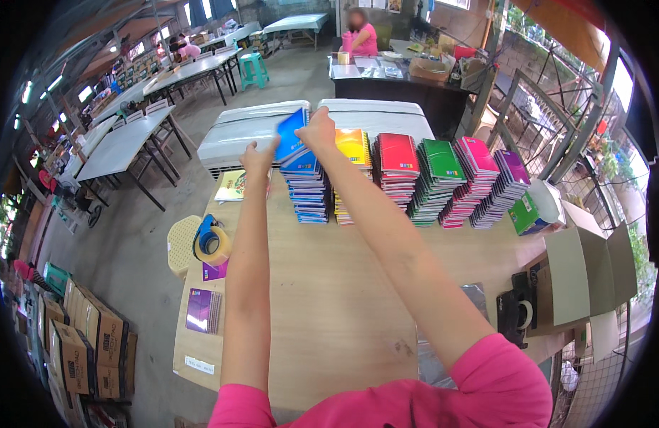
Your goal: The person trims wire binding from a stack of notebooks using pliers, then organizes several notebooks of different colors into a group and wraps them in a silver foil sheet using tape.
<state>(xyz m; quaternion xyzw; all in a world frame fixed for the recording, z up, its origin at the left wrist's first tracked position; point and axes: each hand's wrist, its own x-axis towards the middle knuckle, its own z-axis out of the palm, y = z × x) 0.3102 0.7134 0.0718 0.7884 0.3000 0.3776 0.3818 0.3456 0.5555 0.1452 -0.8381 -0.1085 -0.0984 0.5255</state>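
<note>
In the upper middle of the frame, a blue notebook (291, 127) was tilted above a blue stack (305, 189), the right hand (318, 131) closed on its right edge. The left hand (259, 157) was at its left edge, fingers partly curled and blurred; whether they gripped it could not be told. A yellow stack (353, 148) stood just right, a tape dispenser (205, 230) left of centre.
</note>
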